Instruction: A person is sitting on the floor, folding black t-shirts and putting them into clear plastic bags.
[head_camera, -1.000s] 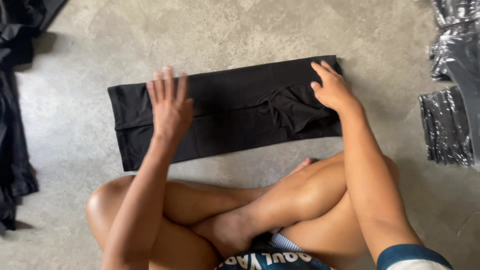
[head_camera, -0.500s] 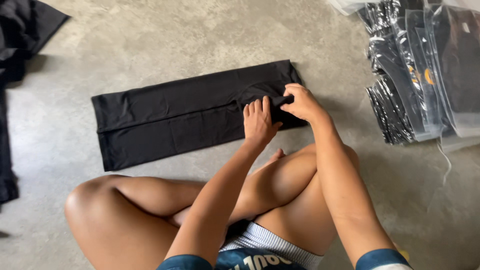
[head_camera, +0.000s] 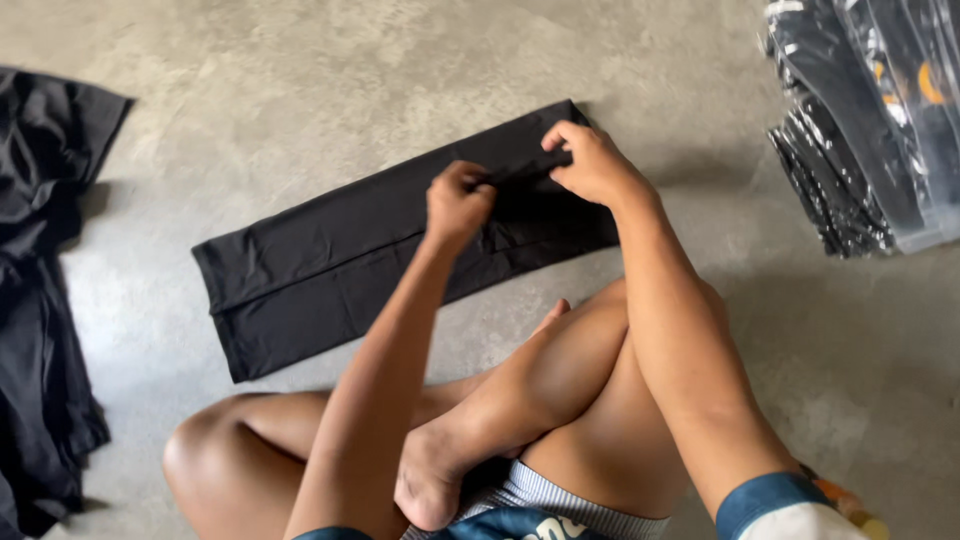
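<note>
A long folded black cloth (head_camera: 330, 265) lies flat on the grey concrete floor (head_camera: 300, 80), in front of the person's crossed legs. Both hands work at its far right end: the left hand (head_camera: 458, 203) and the right hand (head_camera: 592, 165) each have their grip closed on a raised fold of the cloth. A loose heap of black clothes (head_camera: 45, 300) lies at the left, and a stack of clear plastic bags (head_camera: 865, 130) sits at the upper right

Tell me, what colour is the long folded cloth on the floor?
Plain black. The folded cloth shows best in the head view.
</note>
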